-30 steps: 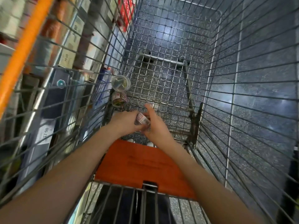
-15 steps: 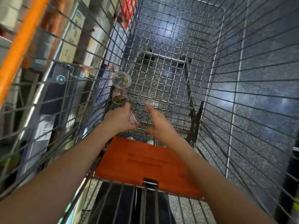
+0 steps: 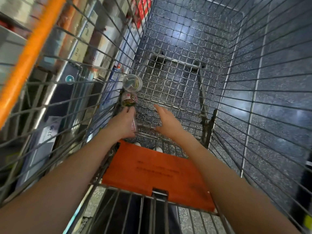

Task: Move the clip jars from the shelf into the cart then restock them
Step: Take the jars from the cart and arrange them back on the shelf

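Here, the left hand (image 3: 122, 123) is reaching down into the cart (image 3: 170, 85) and is closing its fingers around a small clip jar (image 3: 133, 125), of which only a strip with a red and white label is showing under the palm. The right hand (image 3: 166, 123) is hovering just beside it with the fingers spread apart and is holding nothing. Both hands are staying low over the wire floor of the cart, near its left wall. Just beyond the left hand, a second clip jar (image 3: 128, 99) is lying on its side against the left wall, and a third clip jar (image 3: 132, 82) with a clear lid is sitting just behind it, touching it. The orange seat flap (image 3: 157, 171) is lying flat under the forearms. The orange handle (image 3: 32, 53) is crossing the upper left corner, and the shelf (image 3: 79, 53) with price tags is showing, blurred, through the left wall.
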The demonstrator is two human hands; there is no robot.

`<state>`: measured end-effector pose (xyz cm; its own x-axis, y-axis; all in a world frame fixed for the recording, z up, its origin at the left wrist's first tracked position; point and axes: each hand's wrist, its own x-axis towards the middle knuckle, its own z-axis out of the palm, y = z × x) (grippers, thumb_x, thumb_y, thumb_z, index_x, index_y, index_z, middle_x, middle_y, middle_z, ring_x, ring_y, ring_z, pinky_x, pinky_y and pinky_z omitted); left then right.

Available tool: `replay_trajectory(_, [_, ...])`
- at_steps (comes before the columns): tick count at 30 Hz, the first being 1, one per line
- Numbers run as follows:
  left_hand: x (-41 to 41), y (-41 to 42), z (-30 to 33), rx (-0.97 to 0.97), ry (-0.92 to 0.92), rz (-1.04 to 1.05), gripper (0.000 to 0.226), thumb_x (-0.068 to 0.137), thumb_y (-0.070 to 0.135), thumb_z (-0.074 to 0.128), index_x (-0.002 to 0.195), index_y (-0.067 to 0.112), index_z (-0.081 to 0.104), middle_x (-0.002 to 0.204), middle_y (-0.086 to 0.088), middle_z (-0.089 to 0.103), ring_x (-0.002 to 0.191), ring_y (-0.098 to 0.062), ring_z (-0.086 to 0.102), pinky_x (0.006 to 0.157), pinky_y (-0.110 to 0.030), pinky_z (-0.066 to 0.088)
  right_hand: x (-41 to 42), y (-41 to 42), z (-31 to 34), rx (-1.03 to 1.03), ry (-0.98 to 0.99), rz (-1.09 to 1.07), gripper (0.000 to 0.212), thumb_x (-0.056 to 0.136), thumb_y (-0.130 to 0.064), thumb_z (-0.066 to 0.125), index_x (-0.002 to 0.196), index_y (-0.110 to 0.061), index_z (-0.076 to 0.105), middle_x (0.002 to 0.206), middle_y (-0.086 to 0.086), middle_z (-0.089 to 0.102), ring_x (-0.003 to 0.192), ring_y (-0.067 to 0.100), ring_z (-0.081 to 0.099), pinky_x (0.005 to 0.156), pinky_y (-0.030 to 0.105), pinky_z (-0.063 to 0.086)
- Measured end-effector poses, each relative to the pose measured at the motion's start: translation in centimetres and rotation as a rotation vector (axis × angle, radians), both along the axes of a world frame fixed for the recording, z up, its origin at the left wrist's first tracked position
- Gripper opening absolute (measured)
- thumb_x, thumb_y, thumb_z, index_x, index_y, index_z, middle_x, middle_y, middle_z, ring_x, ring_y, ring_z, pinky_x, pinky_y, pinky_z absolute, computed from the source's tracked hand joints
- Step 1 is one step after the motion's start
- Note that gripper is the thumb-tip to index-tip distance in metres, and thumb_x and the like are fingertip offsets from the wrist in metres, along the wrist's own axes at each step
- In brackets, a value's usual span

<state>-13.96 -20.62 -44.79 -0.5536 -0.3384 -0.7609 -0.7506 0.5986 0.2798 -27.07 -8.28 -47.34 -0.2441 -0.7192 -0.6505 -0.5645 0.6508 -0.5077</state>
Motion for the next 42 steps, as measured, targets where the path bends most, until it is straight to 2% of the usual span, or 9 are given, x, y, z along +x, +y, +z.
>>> replay_trajectory(3, [0.2, -0.1, -0.1, 0.028, 0.005, 0.028, 0.069, 0.066, 0.013, 0.082, 0.116, 0.018, 0.035, 0.115, -0.007, 0.056, 0.098, -0.026, 0.059, 0.079, -0.042, 0.055, -0.6, -1.7, 0.0, -0.021, 0.004, 0.017, 0.090, 0.081, -0.009, 0.071, 0.150, -0.017, 0.014, 0.154, 0.007, 0.026, 0.139, 0.025, 0.027, 0.109, 0.040, 0.032])
replay_trajectory(6, [0.4, -0.4, -0.5, 0.034, 0.011, 0.089, 0.077, 0.063, 0.015, 0.084, 0.127, 0.015, 0.039, 0.122, -0.007, 0.054, 0.107, -0.026, 0.055, 0.087, -0.039, 0.051, -1.1, -3.9, 0.1, -0.070, 0.031, 0.021, 0.089, 0.081, -0.009, 0.071, 0.150, -0.016, 0.016, 0.152, 0.007, 0.028, 0.139, 0.025, 0.028, 0.111, 0.039, 0.028])
replay_trajectory(14, [0.7, -1.1, -0.8, 0.072, -0.012, 0.249, 0.091, 0.063, 0.049, 0.082, 0.132, 0.006, 0.041, 0.133, -0.011, 0.050, 0.118, -0.027, 0.049, 0.097, -0.038, 0.044, -2.1, -9.2, -0.1, -0.232, 0.056, 0.025, 0.085, 0.079, -0.019, 0.074, 0.146, -0.008, 0.024, 0.147, 0.012, 0.036, 0.132, 0.025, 0.036, 0.109, 0.034, 0.028])
replay_trajectory(17, [0.9, -1.1, -1.0, 0.071, 0.010, 0.334, 0.089, 0.066, 0.056, 0.076, 0.131, 0.006, 0.043, 0.132, -0.011, 0.051, 0.118, -0.026, 0.049, 0.094, -0.035, 0.044, -2.0, -10.4, -0.7, -0.260, 0.087, 0.033, 0.087, 0.077, -0.025, 0.075, 0.146, -0.009, 0.025, 0.147, 0.011, 0.036, 0.131, 0.026, 0.037, 0.110, 0.042, 0.033])
replay_trajectory(22, [0.9, -1.1, -0.6, 0.018, 0.025, 0.292, 0.072, 0.073, 0.048, 0.075, 0.124, 0.006, 0.045, 0.126, -0.012, 0.053, 0.113, -0.027, 0.051, 0.086, -0.033, 0.042, -1.7, -11.8, -2.1, -0.214, 0.113, 0.018, 0.089, 0.076, -0.026, 0.076, 0.147, -0.014, 0.025, 0.145, 0.009, 0.036, 0.130, 0.026, 0.036, 0.107, 0.046, 0.038])
replay_trajectory(27, [0.9, -1.1, -0.2, 0.032, -0.009, 0.199, 0.077, 0.074, 0.044, 0.076, 0.129, 0.004, 0.039, 0.128, -0.013, 0.053, 0.114, -0.028, 0.052, 0.082, -0.031, 0.041, -1.6, -12.4, -2.8, -0.225, 0.134, -0.032, 0.083, 0.075, -0.036, 0.075, 0.143, -0.015, 0.032, 0.139, 0.008, 0.038, 0.127, 0.025, 0.036, 0.103, 0.048, 0.041])
replay_trajectory(34, [0.9, -0.9, -0.2, 0.051, 0.006, 0.188, 0.065, 0.074, 0.028, 0.076, 0.122, 0.005, 0.039, 0.103, -0.012, 0.062, 0.094, -0.026, 0.059, 0.073, -0.035, 0.048, -1.8, -12.8, -2.5, -0.235, 0.191, 0.088, 0.079, 0.076, -0.030, 0.075, 0.142, -0.026, 0.033, 0.140, 0.007, 0.038, 0.129, 0.026, 0.035, 0.100, 0.047, 0.045])
replay_trajectory(37, [1.0, -0.8, 0.0, 0.068, -0.002, 0.155, 0.062, 0.072, 0.026, 0.076, 0.121, 0.011, 0.041, 0.097, -0.006, 0.062, 0.094, -0.025, 0.060, 0.076, -0.035, 0.050, -2.1, -12.7, -2.1, -0.230, 0.183, 0.100, 0.077, 0.076, -0.030, 0.075, 0.142, -0.026, 0.034, 0.140, 0.008, 0.038, 0.128, 0.026, 0.035, 0.100, 0.045, 0.045])
replay_trajectory(42, [1.0, -0.5, 0.4, 0.019, 0.001, 0.049, 0.057, 0.075, 0.035, 0.074, 0.123, 0.019, 0.048, 0.105, -0.001, 0.059, 0.098, -0.021, 0.058, 0.083, -0.033, 0.048, -2.8, -11.1, -1.1, -0.228, 0.161, 0.107, 0.074, 0.075, -0.024, 0.076, 0.139, -0.020, 0.038, 0.138, 0.007, 0.039, 0.125, 0.025, 0.039, 0.101, 0.041, 0.044])
